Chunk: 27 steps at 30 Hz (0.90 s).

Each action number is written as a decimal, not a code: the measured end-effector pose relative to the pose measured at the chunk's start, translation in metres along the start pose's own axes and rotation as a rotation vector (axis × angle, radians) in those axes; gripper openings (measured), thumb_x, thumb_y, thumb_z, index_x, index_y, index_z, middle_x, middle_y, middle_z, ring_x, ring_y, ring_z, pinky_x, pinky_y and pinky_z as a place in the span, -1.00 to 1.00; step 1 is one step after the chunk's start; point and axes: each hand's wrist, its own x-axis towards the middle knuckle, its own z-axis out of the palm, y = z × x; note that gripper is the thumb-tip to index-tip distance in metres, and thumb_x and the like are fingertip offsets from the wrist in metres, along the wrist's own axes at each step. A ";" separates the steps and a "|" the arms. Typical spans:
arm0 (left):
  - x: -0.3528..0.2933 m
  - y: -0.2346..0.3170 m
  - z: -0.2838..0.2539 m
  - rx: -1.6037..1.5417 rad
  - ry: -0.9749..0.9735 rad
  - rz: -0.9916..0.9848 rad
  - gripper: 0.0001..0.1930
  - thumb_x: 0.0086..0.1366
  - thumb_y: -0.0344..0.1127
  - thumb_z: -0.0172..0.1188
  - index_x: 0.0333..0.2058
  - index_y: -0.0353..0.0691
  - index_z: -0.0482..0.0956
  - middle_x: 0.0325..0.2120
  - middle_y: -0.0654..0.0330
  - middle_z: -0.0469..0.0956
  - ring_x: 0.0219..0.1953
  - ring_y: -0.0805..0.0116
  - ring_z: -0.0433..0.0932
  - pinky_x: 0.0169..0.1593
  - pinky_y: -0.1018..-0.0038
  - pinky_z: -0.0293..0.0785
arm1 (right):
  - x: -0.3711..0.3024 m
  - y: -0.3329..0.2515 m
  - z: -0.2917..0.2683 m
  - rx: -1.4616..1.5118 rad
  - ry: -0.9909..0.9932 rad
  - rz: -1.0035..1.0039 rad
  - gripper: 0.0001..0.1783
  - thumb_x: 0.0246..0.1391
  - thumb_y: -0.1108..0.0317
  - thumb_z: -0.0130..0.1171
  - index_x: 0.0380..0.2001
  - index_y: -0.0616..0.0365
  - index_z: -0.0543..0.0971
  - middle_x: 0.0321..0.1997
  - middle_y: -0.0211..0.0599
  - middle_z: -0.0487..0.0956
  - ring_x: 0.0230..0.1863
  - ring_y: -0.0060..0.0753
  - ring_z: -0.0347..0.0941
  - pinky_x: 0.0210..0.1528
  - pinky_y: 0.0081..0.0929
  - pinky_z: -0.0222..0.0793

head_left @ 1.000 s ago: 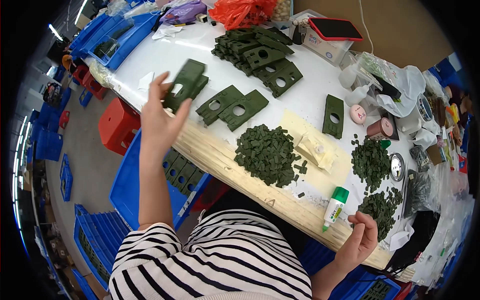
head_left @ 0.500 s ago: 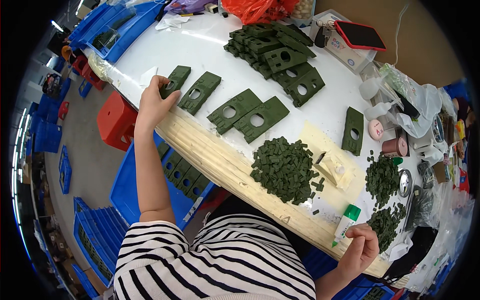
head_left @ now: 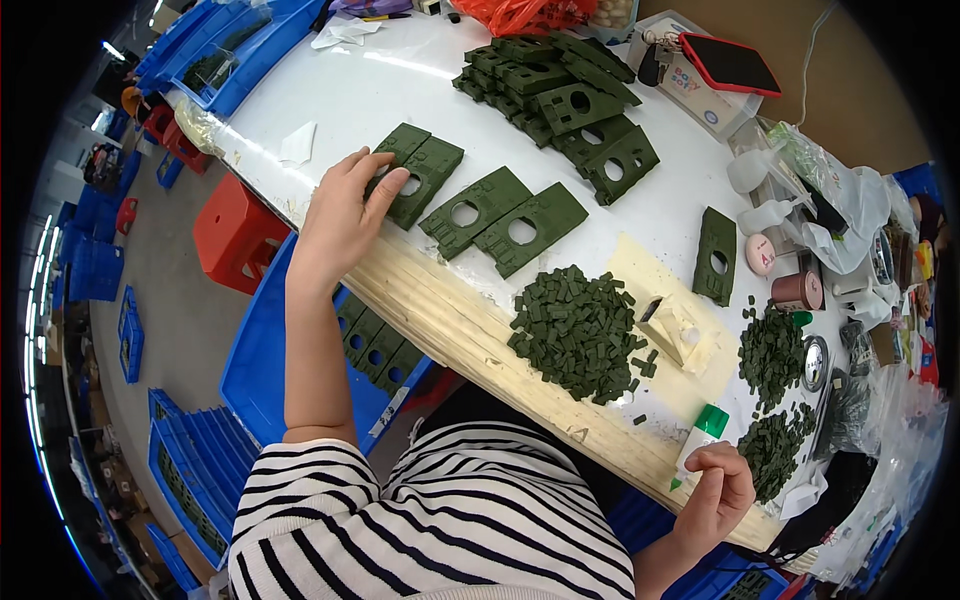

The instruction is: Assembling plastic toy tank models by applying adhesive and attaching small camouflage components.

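Observation:
My left hand (head_left: 345,212) has its thumb and fingers around a dark green plastic panel (head_left: 402,140) with a round hole, partly covered by the hand. That panel lies against a second green panel (head_left: 432,170). To their right rest two more panels (head_left: 480,208) (head_left: 540,225) side by side. My right hand (head_left: 718,490) is closed at the table's front edge, fingertips pressed together; what they hold, if anything, is hidden. Just beside it lies a white glue bottle (head_left: 695,440) with a green cap, partly covered by the hand. A heap of small green pieces (head_left: 575,335) sits between the hands.
At the back is a stack of green panels (head_left: 545,90). A single panel (head_left: 715,255) lies at right, near two smaller heaps of pieces (head_left: 770,355) (head_left: 775,450). A yellowish block (head_left: 672,328) stands on a sheet. Below the left edge is a blue crate (head_left: 262,370) of panels.
My left hand has moved right with its panel, which now lies against the neighbouring one. The right hand stays closed near the glue bottle. The view has shifted slightly.

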 end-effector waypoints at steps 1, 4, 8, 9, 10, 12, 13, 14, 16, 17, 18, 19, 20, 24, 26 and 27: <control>-0.004 0.005 0.004 0.085 0.045 0.021 -0.59 0.35 -0.10 -0.02 -0.01 -0.31 0.45 -0.01 -0.09 0.42 0.09 0.05 0.36 0.13 0.30 0.26 | -0.001 0.001 0.000 0.003 0.002 0.003 -0.85 0.10 0.42 0.06 -0.40 0.33 0.50 -0.49 -0.22 0.49 -0.43 -0.46 0.37 -0.32 -0.58 0.23; -0.016 0.034 0.015 0.076 0.167 0.118 -0.62 0.30 -0.07 0.05 -0.15 -0.31 0.47 -0.12 -0.05 0.45 0.09 -0.06 0.30 0.17 0.23 0.20 | -0.004 0.003 -0.002 0.009 -0.005 0.025 -0.85 0.10 0.42 0.07 -0.41 0.33 0.50 -0.49 -0.22 0.49 -0.42 -0.46 0.37 -0.32 -0.58 0.24; -0.033 0.076 0.038 -0.004 0.207 0.244 -0.65 0.23 -0.07 0.14 -0.23 -0.27 0.44 -0.19 0.02 0.44 0.11 -0.11 0.27 0.20 0.11 0.13 | -0.007 0.003 -0.002 0.026 -0.001 0.035 -0.85 0.10 0.42 0.08 -0.40 0.33 0.50 -0.48 -0.22 0.49 -0.42 -0.46 0.38 -0.32 -0.59 0.25; -0.034 0.080 0.043 0.005 0.217 0.254 -0.64 0.21 -0.06 0.16 -0.24 -0.26 0.45 -0.18 0.02 0.43 0.11 -0.12 0.26 0.20 0.07 0.12 | -0.007 0.003 -0.002 0.021 -0.007 0.028 -0.85 0.10 0.42 0.08 -0.40 0.33 0.50 -0.48 -0.22 0.49 -0.42 -0.46 0.38 -0.32 -0.59 0.25; -0.036 0.084 0.047 0.014 0.227 0.264 -0.64 0.19 -0.06 0.19 -0.24 -0.25 0.45 -0.18 0.03 0.43 0.11 -0.12 0.26 0.20 0.03 0.10 | -0.008 0.002 -0.003 0.017 -0.013 0.021 -0.85 0.10 0.43 0.07 -0.40 0.33 0.51 -0.48 -0.22 0.49 -0.42 -0.46 0.38 -0.31 -0.59 0.25; -0.038 0.086 0.052 0.026 0.228 0.272 -0.60 0.10 -0.05 0.27 -0.25 -0.24 0.45 -0.14 0.05 0.41 0.13 -0.13 0.23 0.21 -0.08 0.03 | -0.009 0.004 -0.007 0.006 -0.016 0.023 -0.85 0.11 0.42 0.07 -0.39 0.33 0.51 -0.48 -0.22 0.49 -0.42 -0.46 0.38 -0.31 -0.59 0.26; -0.039 0.088 0.052 0.017 0.227 0.281 -0.61 0.09 -0.06 0.29 -0.26 -0.22 0.46 -0.14 0.05 0.41 0.14 -0.12 0.23 0.22 -0.09 0.02 | -0.010 0.004 -0.008 0.002 -0.017 0.024 -0.85 0.11 0.42 0.07 -0.39 0.33 0.51 -0.48 -0.22 0.49 -0.42 -0.46 0.38 -0.31 -0.60 0.26; -0.040 0.090 0.051 0.009 0.227 0.290 -0.62 0.08 -0.06 0.30 -0.27 -0.21 0.47 -0.13 0.06 0.41 0.15 -0.11 0.22 0.22 -0.11 0.00 | -0.010 0.005 -0.009 0.001 -0.007 0.028 -0.85 0.11 0.42 0.07 -0.39 0.33 0.51 -0.48 -0.22 0.49 -0.42 -0.46 0.39 -0.31 -0.60 0.26; -0.042 0.093 0.051 0.009 0.214 0.304 -0.65 0.06 -0.08 0.32 -0.30 -0.18 0.49 -0.11 0.06 0.40 0.16 -0.10 0.20 0.23 -0.13 -0.03 | -0.011 0.006 -0.009 0.003 0.007 0.038 -0.85 0.11 0.42 0.07 -0.40 0.33 0.51 -0.47 -0.22 0.48 -0.42 -0.45 0.39 -0.31 -0.60 0.27; -0.042 0.093 0.053 0.015 0.203 0.310 -0.66 0.05 -0.09 0.33 -0.31 -0.17 0.50 -0.10 0.06 0.39 0.17 -0.10 0.20 0.23 -0.14 -0.05 | -0.012 0.006 -0.009 0.007 0.008 0.042 -0.85 0.11 0.43 0.07 -0.40 0.33 0.51 -0.47 -0.22 0.48 -0.41 -0.46 0.39 -0.31 -0.60 0.27; -0.043 0.092 0.054 0.020 0.192 0.315 -0.68 0.04 -0.10 0.34 -0.33 -0.16 0.51 -0.09 0.06 0.39 0.17 -0.10 0.19 0.24 -0.16 -0.07 | -0.012 0.007 -0.009 0.011 0.008 0.046 -0.85 0.11 0.43 0.07 -0.40 0.33 0.51 -0.47 -0.23 0.48 -0.41 -0.46 0.40 -0.32 -0.60 0.27; -0.043 0.091 0.055 0.028 0.191 0.324 -0.69 0.04 -0.11 0.33 -0.34 -0.16 0.50 -0.09 0.03 0.38 0.17 -0.10 0.19 0.23 -0.18 -0.09 | -0.013 0.008 -0.008 0.015 0.007 0.050 -0.85 0.11 0.43 0.07 -0.40 0.34 0.51 -0.47 -0.23 0.48 -0.41 -0.46 0.40 -0.32 -0.60 0.28; -0.044 0.090 0.056 0.035 0.189 0.332 -0.70 0.04 -0.13 0.33 -0.34 -0.16 0.50 -0.08 0.00 0.37 0.16 -0.11 0.18 0.22 -0.21 -0.10 | -0.012 0.008 -0.007 0.020 -0.002 0.047 -0.86 0.11 0.44 0.07 -0.40 0.34 0.51 -0.47 -0.22 0.48 -0.41 -0.46 0.40 -0.32 -0.60 0.28; -0.047 0.088 0.055 0.051 0.174 0.319 -0.74 0.05 -0.19 0.31 -0.35 -0.16 0.50 -0.07 -0.04 0.36 0.16 -0.13 0.18 0.22 -0.25 -0.15 | -0.010 0.005 -0.005 0.017 -0.024 0.036 -0.86 0.11 0.45 0.06 -0.39 0.34 0.51 -0.46 -0.22 0.48 -0.41 -0.46 0.40 -0.32 -0.60 0.28; -0.049 0.085 0.052 0.080 0.179 0.286 -0.75 0.06 -0.18 0.31 -0.34 -0.15 0.51 -0.06 0.01 0.38 0.17 -0.11 0.19 0.22 -0.23 -0.13 | -0.010 0.005 -0.005 0.015 -0.024 0.039 -0.86 0.11 0.45 0.05 -0.40 0.34 0.51 -0.47 -0.22 0.48 -0.41 -0.46 0.40 -0.32 -0.60 0.28; -0.050 0.083 0.051 0.097 0.182 0.269 -0.75 0.06 -0.18 0.31 -0.34 -0.14 0.52 -0.05 0.03 0.38 0.18 -0.09 0.19 0.23 -0.22 -0.12 | -0.010 0.005 -0.004 0.016 -0.021 0.044 -0.86 0.11 0.46 0.05 -0.40 0.34 0.51 -0.47 -0.22 0.48 -0.41 -0.46 0.40 -0.32 -0.60 0.27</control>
